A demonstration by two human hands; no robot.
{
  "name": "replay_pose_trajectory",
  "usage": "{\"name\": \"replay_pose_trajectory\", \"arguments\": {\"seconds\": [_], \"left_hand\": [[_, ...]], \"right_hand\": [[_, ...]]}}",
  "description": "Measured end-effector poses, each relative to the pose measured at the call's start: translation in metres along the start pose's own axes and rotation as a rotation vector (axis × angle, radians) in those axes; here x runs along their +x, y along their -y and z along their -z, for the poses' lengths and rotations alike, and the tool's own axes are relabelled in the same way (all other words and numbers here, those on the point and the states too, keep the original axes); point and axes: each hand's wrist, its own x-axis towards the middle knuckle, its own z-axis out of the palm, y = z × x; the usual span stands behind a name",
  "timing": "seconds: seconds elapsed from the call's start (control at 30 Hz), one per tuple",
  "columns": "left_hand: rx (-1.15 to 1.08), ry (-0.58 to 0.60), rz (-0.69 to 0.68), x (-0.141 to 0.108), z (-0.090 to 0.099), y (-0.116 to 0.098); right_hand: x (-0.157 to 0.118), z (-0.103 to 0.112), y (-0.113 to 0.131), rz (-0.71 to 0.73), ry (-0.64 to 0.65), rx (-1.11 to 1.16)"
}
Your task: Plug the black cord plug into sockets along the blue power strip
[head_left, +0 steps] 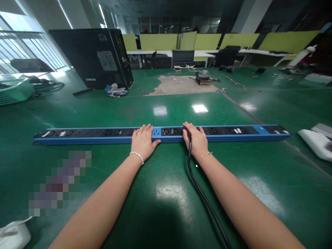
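Observation:
A long blue-and-black power strip (116,139) lies across the green table, its row of sockets facing up. My left hand (142,141) rests over the strip just left of a blue socket (156,132), fingers across the top and thumb at the near edge. Right of the middle, my right hand (196,138) is closed round the black plug (185,131) of a power cord (198,186), down at the strip's sockets. How far the plug sits in its socket is hidden by the fingers. From there the cord runs toward me between my forearms.
A black computer case (90,58) stands at the back left, with gloves (116,90) by its foot. A green basket (15,91) is at far left. White devices lie at the right edge (317,141) and lower left (15,237). A blurred-out item (61,183) lies left.

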Motion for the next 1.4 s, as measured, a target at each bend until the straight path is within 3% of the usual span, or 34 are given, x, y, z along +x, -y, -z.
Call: {"name": "replay_pose_trajectory", "arguments": {"seconds": [0.7,0.97,1.17,1.27,1.4], "left_hand": [[0.016,-0.006,0.002,0.000,-0.001,0.000],[0.021,-0.020,-0.014,0.000,-0.001,0.001],[0.028,-0.012,-0.009,0.000,0.000,0.000],[0.028,-0.015,-0.012,0.000,0.000,0.000],[0.023,-0.018,-0.013,0.000,0.000,0.000]], "right_hand": [[0.000,0.000,0.005,-0.048,-0.035,0.056],[-0.002,-0.007,0.004,-0.080,-0.108,0.087],[0.008,0.020,0.012,0.045,-0.148,0.091],[0.017,0.041,-0.002,-0.030,-0.250,0.152],[0.016,0.063,-0.064,-0.270,-0.318,0.257]]}}
